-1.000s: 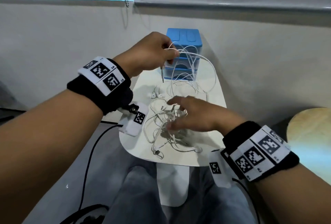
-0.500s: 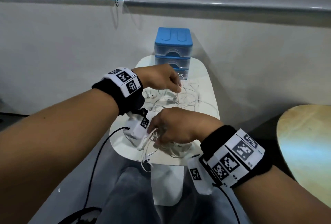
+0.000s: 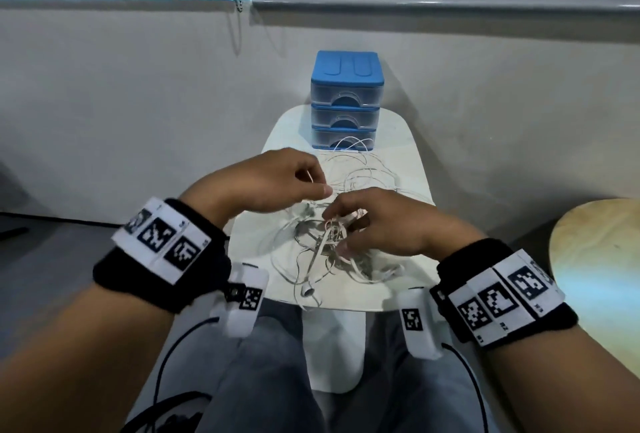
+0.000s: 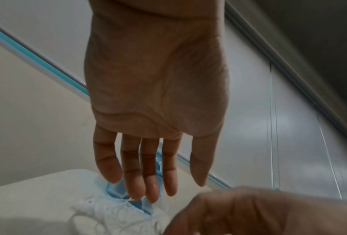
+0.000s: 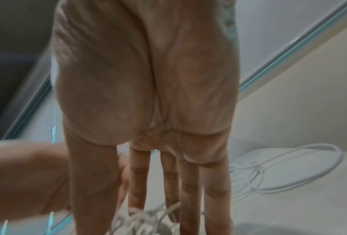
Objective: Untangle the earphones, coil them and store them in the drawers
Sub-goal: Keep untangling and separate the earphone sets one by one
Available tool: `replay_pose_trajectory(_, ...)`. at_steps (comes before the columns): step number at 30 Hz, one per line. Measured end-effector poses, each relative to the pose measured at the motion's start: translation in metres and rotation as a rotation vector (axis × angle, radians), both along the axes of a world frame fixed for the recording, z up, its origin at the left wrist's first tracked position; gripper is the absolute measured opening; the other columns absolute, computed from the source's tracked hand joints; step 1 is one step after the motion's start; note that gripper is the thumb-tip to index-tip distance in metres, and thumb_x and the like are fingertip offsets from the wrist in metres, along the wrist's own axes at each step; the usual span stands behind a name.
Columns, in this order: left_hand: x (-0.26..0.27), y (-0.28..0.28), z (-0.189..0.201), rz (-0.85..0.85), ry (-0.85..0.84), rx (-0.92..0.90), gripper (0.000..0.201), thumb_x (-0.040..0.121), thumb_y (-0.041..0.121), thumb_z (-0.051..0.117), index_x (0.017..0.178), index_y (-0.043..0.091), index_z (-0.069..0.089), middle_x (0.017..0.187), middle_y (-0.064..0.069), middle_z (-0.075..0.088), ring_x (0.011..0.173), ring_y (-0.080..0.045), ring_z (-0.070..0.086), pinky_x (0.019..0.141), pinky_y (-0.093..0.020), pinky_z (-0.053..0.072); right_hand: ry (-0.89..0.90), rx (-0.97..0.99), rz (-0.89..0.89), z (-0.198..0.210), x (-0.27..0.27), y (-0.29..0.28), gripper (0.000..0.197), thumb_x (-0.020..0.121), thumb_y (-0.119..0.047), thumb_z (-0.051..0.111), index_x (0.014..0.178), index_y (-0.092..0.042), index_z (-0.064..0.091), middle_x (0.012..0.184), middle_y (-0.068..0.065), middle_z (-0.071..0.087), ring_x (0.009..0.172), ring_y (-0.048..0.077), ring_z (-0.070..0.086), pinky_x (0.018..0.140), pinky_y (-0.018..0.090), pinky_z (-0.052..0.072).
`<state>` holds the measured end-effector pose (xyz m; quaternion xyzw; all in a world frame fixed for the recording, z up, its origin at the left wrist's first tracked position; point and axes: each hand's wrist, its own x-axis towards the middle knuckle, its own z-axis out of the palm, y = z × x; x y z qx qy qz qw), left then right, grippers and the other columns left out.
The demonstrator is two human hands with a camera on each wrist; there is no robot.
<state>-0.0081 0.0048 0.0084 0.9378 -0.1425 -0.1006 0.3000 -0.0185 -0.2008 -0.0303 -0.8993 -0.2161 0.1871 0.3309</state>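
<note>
Currently the untangling step is judged to be in hand, with coiling and storing not yet begun. The earphones (image 3: 332, 242) are seen as a knotted heap of white cable on the small white counter (image 3: 412, 169), with loose loops trailing back to the foot of the blue drawers (image 3: 346, 100), all three of which are shut. A strand is pinched in the left hand (image 3: 273, 179) between thumb and forefinger, just above the far side of the heap; in the left wrist view the other fingers (image 4: 150, 182) are seen hanging nearly straight. The right hand (image 3: 377, 221) is laid on the knot, fingers spread and slightly bent among the cables; whether a strand is actually gripped there cannot be told.

To do the step well, one free end, such as the earbud (image 3: 306, 291) near the front edge, should probably be found first and traced back through the knot. Loops are best loosened and widened rather than pulled tight, since thin cable is likely to cinch. The heap should be kept pinned lightly so that it is not dragged off the front edge.
</note>
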Motion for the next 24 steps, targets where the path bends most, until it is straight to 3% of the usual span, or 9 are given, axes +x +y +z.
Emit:
replay_pose_trajectory(2,-0.012,-0.001,-0.009,0.007,0.090,0.040,0.028,0.085,0.051,0.076,0.101,0.030,0.067,0.097,0.008,0.071,0.088,-0.011,0.066,0.087,-0.034,0.052,0.036,0.079,-0.036,0.000,0.000,-0.007,0.052,0.069,-0.029,0.083,0.117,-0.039,0.065,0.128,-0.005,0.062,0.104,0.018,0.070,0.098,0.044,0.055)
replay_pose_trajectory(5,-0.023,-0.013,-0.021,-0.041,0.161,0.158,0.051,0.077,0.063,0.077,0.110,0.029,0.056,0.099,0.007,0.066,0.093,-0.012,0.063,0.088,-0.035,0.051,0.038,0.102,-0.101,0.005,0.001,-0.017,0.042,0.083,-0.011,0.073,0.117,-0.034,0.064,0.122,-0.003,0.062,0.107,0.020,0.067,0.088,0.039,0.058)
replay_pose_trajectory(9,-0.021,-0.040,-0.030,-0.139,0.115,0.362,0.071,0.077,0.066,0.076,0.122,0.024,0.041,0.090,0.012,0.053,0.091,-0.017,0.057,0.080,-0.036,0.047,-0.100,0.093,-0.252,0.015,0.004,-0.022,0.027,0.089,-0.002,0.065,0.108,-0.020,0.065,0.103,0.004,0.070,0.078,0.020,0.073,0.070,0.034,0.059)
replay_pose_trajectory(10,-0.018,-0.046,-0.031,-0.165,0.104,0.418,0.071,0.078,0.064,0.075,0.126,0.025,0.039,0.088,0.012,0.051,0.092,-0.020,0.057,0.079,-0.036,0.046,-0.156,0.024,-0.249,0.015,0.007,-0.022,0.025,0.090,-0.005,0.065,0.109,-0.021,0.066,0.104,0.004,0.071,0.077,0.019,0.071,0.071,0.033,0.056)
replay_pose_trajectory(12,-0.015,-0.053,-0.028,-0.213,0.077,0.541,0.059,0.082,0.056,0.075,0.124,0.027,0.045,0.089,0.010,0.052,0.092,-0.022,0.056,0.077,-0.034,0.046,-0.193,-0.214,-0.169,0.014,0.012,-0.022,0.028,0.092,-0.013,0.067,0.118,-0.023,0.067,0.116,0.002,0.069,0.093,0.018,0.064,0.081,0.027,0.048)
replay_pose_trajectory(15,-0.012,-0.054,-0.021,-0.300,0.100,0.633,0.026,0.086,0.043,0.073,0.097,0.027,0.055,0.088,0.009,0.059,0.091,-0.021,0.061,0.075,-0.032,0.049,-0.146,-0.442,-0.054,0.009,0.016,-0.019,0.041,0.093,-0.018,0.067,0.134,-0.024,0.061,0.132,0.001,0.063,0.118,0.023,0.057,0.093,0.029,0.043)
replay_pose_trajectory(18,-0.009,-0.041,-0.012,-0.360,0.232,0.500,0.017,0.086,0.029,0.074,0.083,0.023,0.059,0.079,0.006,0.069,0.077,-0.018,0.067,0.080,-0.044,0.059,-0.145,-0.468,-0.021,0.009,0.020,-0.018,0.044,0.093,-0.017,0.066,0.136,-0.023,0.059,0.137,0.002,0.058,0.121,0.024,0.055,0.099,0.032,0.044)
replay_pose_trajectory(21,-0.011,-0.024,0.002,-0.322,0.200,0.276,0.013,0.088,0.022,0.073,0.083,0.023,0.062,0.072,0.012,0.069,0.067,-0.008,0.063,0.073,-0.033,0.056,-0.164,-0.481,0.006,0.012,0.021,-0.017,0.033,0.092,-0.019,0.068,0.124,-0.021,0.066,0.127,0.003,0.065,0.112,0.024,0.059,0.096,0.034,0.048)
replay_pose_trajectory(24,-0.016,-0.016,0.008,-0.234,0.148,0.057,0.007,0.092,0.020,0.072,0.092,0.016,0.066,0.079,0.001,0.071,0.066,-0.009,0.061,0.062,-0.026,0.050,-0.156,-0.421,-0.014,0.019,0.019,-0.018,0.036,0.094,-0.015,0.064,0.129,-0.021,0.065,0.126,0.002,0.066,0.115,0.023,0.059,0.098,0.032,0.047)
